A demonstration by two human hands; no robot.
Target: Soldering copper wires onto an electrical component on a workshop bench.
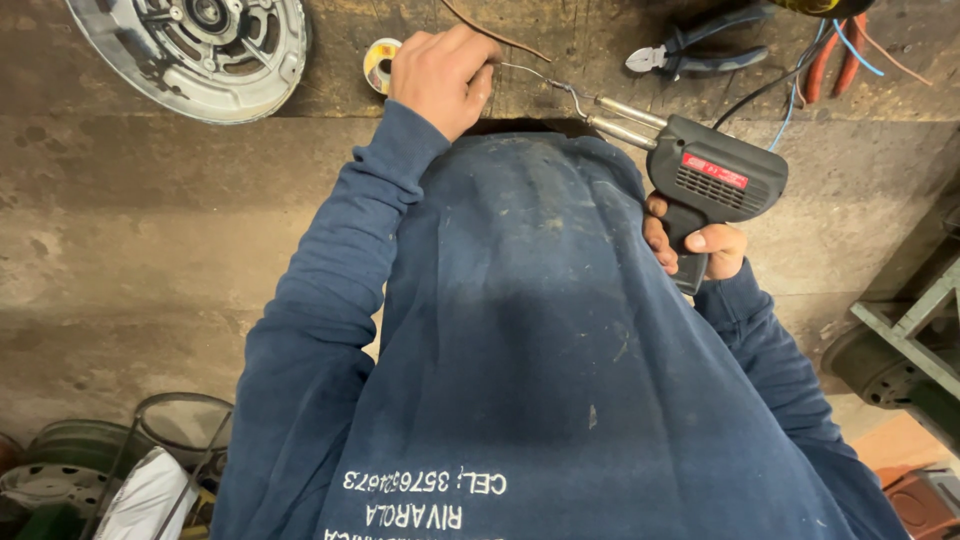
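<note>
My right hand [690, 245] grips the handle of a dark grey pistol-shaped soldering gun [712, 175] with a red label. Its two metal prongs point left toward a bent wire tip [560, 88]. My left hand [442, 75] is closed on a thin wire that runs to that tip. A small spool of solder wire [380, 62] lies just left of my left hand on the dark bench top. My blue sweatshirt fills the middle of the view and hides what lies below the hands.
A round metal motor housing [195, 50] lies at the bench's top left. Blue-handled pliers [690, 55] and red, blue and black cables [830, 60] sit at the top right. Fan guards and round parts [110, 470] sit on the floor lower left, a green metal frame [910, 330] right.
</note>
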